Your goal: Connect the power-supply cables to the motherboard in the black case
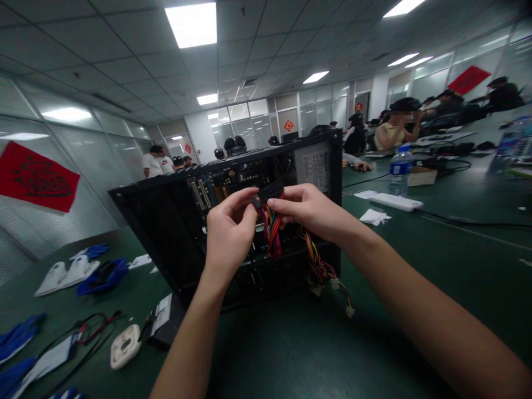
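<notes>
An open black computer case [155,227] stands on the green table, its inside facing me. In front of it, my left hand [230,230] pinches a small black cable connector [257,201]. My right hand [305,210] grips a larger black connector [270,192] close beside it. A bundle of red, yellow and black wires [273,238] hangs below my fingers. Whether the two connectors touch is hard to make out. More power cables [316,263] with white plugs dangle from the case at the right. A power supply [316,172] sits at the case's upper right.
On the left lie a blue tray [103,277], white gloves [68,274], blue gloves [20,335], loose cables and a beige round object [125,346]. A water bottle [401,172] and a power strip [394,201] stand to the right. A person [394,130] sits beyond.
</notes>
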The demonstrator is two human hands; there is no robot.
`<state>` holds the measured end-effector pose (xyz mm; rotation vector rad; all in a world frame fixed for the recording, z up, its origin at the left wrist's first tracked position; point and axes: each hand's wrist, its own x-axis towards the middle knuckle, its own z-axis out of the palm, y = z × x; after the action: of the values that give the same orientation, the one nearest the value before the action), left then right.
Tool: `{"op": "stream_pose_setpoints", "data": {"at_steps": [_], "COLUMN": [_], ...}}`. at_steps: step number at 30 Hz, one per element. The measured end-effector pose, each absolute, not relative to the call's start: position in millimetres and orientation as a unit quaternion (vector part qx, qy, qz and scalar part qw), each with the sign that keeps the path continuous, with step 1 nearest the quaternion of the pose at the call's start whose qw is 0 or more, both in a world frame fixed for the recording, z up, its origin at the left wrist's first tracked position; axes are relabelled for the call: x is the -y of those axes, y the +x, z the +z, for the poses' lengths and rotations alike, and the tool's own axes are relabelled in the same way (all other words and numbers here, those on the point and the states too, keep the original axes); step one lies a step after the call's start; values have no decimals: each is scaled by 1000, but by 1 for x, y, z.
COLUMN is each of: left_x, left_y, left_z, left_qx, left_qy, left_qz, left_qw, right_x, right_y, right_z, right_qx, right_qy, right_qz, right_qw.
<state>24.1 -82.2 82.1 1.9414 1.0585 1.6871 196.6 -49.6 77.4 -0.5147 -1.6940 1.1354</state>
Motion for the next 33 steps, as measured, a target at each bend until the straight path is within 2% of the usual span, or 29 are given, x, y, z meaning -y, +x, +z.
{"op": "stream_pose_setpoints", "data": {"at_steps": [5, 18, 24, 33], "left_x": [84, 91, 94, 92], "left_y": [16, 12, 11, 12], "left_z": [88, 92, 93, 91], "left_qx": [-365, -360, -372, -352], "left_qy": [697, 707, 731, 744], "left_qz": [565, 552, 535, 544], "left_qw": [250, 256, 205, 165], "right_x": [45, 46, 44, 46], "right_y": [198, 201, 202, 198], "right_z": [75, 75, 74, 73], "right_qx": [687, 694, 704, 687], "right_qy": [-197, -192, -191, -160], "right_qz": [480, 507, 508, 513], "right_qw": [509, 474, 459, 489]}}
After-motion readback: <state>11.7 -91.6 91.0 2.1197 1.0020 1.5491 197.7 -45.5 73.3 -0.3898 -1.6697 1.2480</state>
